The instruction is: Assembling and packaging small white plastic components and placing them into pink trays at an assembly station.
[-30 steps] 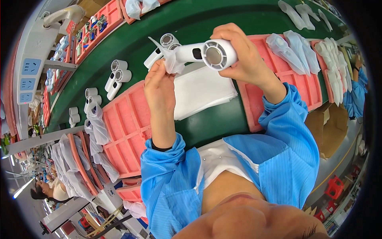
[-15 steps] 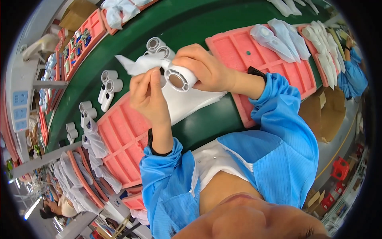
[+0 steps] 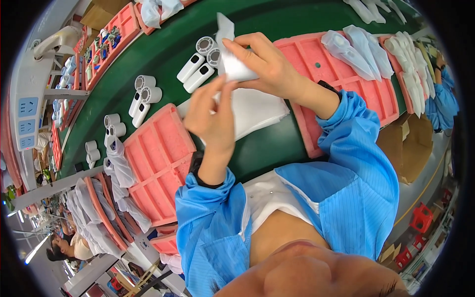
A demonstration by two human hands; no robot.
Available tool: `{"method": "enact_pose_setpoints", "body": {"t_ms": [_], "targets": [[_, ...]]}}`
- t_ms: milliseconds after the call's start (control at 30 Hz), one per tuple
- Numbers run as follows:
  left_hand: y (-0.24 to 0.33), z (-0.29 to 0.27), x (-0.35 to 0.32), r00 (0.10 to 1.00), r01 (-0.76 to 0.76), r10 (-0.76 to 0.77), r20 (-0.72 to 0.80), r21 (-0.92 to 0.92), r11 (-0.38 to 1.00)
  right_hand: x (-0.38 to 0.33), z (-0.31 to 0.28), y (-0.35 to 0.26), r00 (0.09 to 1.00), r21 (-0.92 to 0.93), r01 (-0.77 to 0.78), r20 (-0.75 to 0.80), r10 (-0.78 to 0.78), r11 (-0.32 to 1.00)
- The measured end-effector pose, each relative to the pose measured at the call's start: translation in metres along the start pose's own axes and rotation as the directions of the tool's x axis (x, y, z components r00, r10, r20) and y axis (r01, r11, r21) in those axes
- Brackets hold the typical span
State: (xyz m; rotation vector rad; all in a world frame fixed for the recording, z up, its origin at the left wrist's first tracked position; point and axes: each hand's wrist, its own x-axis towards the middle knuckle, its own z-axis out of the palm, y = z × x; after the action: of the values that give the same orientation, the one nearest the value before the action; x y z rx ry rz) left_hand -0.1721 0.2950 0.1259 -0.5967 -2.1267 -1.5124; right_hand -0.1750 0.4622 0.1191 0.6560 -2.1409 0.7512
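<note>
Above the green work surface, my right hand (image 3: 269,64) grips a white soft bag (image 3: 232,62) with its upper end sticking up past the fingers. The round-headed device seen earlier is hidden by the bag and fingers. My left hand (image 3: 213,116), a little smeared by motion, has its fingers curled and their tips pinched at the bag's lower end. Beneath both hands lies a stack of flat white bags (image 3: 260,111). Just beyond, to the left of the held bag, two bare white devices with round hollow heads (image 3: 199,76) lie side by side.
Pink compartment trays stand to the left (image 3: 161,158) and right (image 3: 346,84); bagged devices (image 3: 351,52) rest on the right one. More bare devices (image 3: 143,99) lie farther left on the green belt (image 3: 173,49). Another person's blue sleeve (image 3: 443,106) shows at the far right.
The held piece has turned and moved up and right; its round head no longer shows. Both hands moved with it, and the two devices behind are now uncovered.
</note>
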Motion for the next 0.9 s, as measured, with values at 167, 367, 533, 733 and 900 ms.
{"method": "enact_pose_setpoints", "body": {"t_ms": [167,367,533,733,900], "targets": [[0.015,0.013,-0.018,0.986,-0.034,0.030,0.166,0.023,0.999,-0.004,0.010,0.007,0.999,-0.046,-0.013,0.031,0.014,0.999],[0.005,0.021,-0.008,0.982,-0.141,0.143,0.120,-0.024,0.990,-0.007,0.011,0.013,0.956,0.169,-0.284,-0.021,0.292,0.944],[-0.023,0.012,0.008,0.987,0.065,-0.040,0.155,-0.159,0.985,0.002,-0.004,-0.017,0.917,0.527,-0.397,0.205,0.341,0.751],[-0.028,-0.021,0.024,0.902,0.145,0.173,0.395,-0.656,0.741,0.000,-0.003,0.005,0.928,0.396,-0.251,0.360,0.102,0.883],[-0.018,-0.007,0.012,0.988,0.026,-0.087,-0.125,-0.421,0.907,-0.008,0.005,-0.003,0.927,0.048,-0.326,0.215,0.309,0.944]]}}
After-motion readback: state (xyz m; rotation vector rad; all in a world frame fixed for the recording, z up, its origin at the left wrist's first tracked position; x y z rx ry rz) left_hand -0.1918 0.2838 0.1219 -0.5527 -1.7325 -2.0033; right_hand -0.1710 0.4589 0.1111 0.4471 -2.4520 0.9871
